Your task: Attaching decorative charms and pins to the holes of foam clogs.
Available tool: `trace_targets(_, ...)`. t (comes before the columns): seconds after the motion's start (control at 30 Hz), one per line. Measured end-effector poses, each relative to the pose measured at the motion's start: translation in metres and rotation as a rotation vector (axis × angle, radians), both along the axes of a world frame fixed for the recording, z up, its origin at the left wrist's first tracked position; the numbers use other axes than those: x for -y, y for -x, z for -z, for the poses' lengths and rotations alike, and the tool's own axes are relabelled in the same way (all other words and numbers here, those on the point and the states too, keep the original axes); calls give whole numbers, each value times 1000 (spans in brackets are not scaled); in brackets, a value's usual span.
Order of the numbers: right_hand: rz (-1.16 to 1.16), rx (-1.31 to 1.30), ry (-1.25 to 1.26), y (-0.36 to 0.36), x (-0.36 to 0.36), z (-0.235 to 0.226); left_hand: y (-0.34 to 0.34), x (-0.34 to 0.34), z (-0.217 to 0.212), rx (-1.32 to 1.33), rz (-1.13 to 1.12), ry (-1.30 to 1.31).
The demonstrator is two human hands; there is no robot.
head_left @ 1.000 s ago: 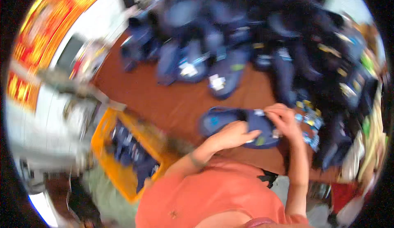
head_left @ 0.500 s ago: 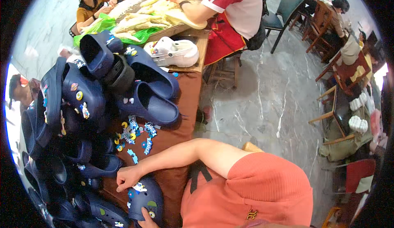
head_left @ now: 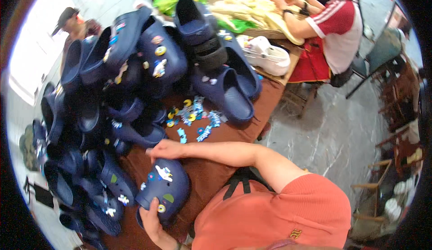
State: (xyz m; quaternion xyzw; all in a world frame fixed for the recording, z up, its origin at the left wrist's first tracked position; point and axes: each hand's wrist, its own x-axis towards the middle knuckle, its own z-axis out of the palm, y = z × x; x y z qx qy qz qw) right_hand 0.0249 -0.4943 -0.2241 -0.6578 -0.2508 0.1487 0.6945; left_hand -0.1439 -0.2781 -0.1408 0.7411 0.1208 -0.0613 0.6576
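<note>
Gripping the navy clog was your left hand, thumb clamped over the lower-left edge of its upper, the other fingers mostly hidden. Your right hand sat just beyond the clog's far edge, fingers curled in close together; blur hid whether they pinched anything or touched the shoe, so couldn't tell. Clog was over the brown-covered desk, near your body; couldn't tell if it rested there or was lifted. Upper already carried a white figure charm, a green half-round charm and a yellow ring charm. Loose charms lay past your right forearm, well within reach; other decorated clogs lay to the left. My read: you were at the fitting or checking step on this shoe, charms mostly on. Next move called for a firm left grip with the thumb off the charms, and the right fingers either brought to the upper to press a charm home or sent to the loose ones.
</note>
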Motion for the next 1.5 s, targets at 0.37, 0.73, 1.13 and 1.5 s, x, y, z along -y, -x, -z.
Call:
trace_targets(0.37, -86, -130, -15, 6, 1, -4, 11, -235, -124, 814, -858, 229)
trace_targets(0.73, -113, -6, 73, 13, 0, -5, 112, -456, 12, 605, -905, -562)
trace_targets(1.13, -111, 30, 131, 10, -2, 5, 61, -525, 65, 459, -1219, 787)
trace_targets(1.5, -123, 60, 138, 13, 1, 3, 44, -422, -43, 413, -1147, 402)
